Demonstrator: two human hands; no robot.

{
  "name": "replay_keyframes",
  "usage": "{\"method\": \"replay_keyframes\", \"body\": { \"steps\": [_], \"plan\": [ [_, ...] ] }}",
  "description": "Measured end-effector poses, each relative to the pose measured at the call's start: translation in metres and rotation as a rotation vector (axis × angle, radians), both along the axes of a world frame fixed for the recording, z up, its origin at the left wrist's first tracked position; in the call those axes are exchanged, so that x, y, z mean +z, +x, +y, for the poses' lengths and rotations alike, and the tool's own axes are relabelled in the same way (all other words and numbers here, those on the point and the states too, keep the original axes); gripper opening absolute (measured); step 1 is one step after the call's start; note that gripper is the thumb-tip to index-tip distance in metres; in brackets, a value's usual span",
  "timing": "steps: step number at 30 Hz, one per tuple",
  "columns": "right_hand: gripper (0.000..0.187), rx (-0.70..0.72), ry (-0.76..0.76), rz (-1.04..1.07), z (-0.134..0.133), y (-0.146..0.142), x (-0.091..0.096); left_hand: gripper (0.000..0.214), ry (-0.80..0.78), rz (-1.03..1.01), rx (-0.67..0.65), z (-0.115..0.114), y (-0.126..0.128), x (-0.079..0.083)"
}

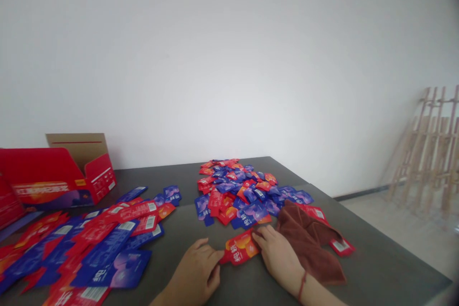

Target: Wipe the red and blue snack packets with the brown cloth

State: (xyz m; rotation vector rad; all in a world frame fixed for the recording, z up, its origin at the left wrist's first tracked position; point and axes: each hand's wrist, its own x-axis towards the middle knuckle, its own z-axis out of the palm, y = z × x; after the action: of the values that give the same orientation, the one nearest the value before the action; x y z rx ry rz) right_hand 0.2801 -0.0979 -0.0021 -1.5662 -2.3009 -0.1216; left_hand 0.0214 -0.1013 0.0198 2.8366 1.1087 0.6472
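Observation:
A red packet (239, 247) with orange fruit print and white lettering lies nearly flat on the dark table between my hands. My left hand (196, 270) is closed at the packet's left end, its fingers curled against that edge. At the opposite end, my right hand (278, 254), with a red cord on the wrist, has its fingers bent over the packet's edge; the thumb is hidden. A crumpled brown cloth (309, 244) lies just right of my right hand, with red packets partly under it.
Behind my hands spreads a heap of red and blue packets (247, 201). Overlapping flat packets (107, 244) cover the table's left side. An open red carton (53, 177) stands at the back left. The table's right edge (387, 232) slants toward me; wooden racks (430, 153) lean beyond it.

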Motion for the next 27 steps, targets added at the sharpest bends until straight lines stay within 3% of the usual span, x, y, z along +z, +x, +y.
{"method": "replay_keyframes", "body": {
  "steps": [3, 8, 12, 17, 23, 27],
  "plan": [
    [0.041, 0.099, -0.038, 0.090, -0.013, -0.001, 0.000, 0.032, -0.068, 0.036, 0.073, 0.001, 0.016, 0.005],
    [0.049, 0.143, -0.091, 0.220, -0.010, -0.002, 0.006, 0.077, -0.228, 0.165, 0.027, 0.009, 0.063, -0.009],
    [0.049, 0.049, -0.084, 0.256, -0.003, -0.001, 0.001, 0.066, -0.267, 0.236, 0.042, 0.018, 0.077, -0.023],
    [0.044, 0.046, -0.079, 0.290, -0.001, -0.001, -0.004, 0.058, -0.226, 0.361, 0.089, 0.022, 0.061, -0.020],
    [0.043, 0.047, -0.098, 0.286, -0.005, -0.001, 0.002, 0.071, -0.155, 0.258, 0.001, 0.023, 0.032, -0.021],
    [0.044, 0.027, -0.114, 0.246, -0.006, 0.000, 0.005, 0.080, -0.084, 0.337, 0.206, 0.043, -0.008, -0.008]
  ]
}}
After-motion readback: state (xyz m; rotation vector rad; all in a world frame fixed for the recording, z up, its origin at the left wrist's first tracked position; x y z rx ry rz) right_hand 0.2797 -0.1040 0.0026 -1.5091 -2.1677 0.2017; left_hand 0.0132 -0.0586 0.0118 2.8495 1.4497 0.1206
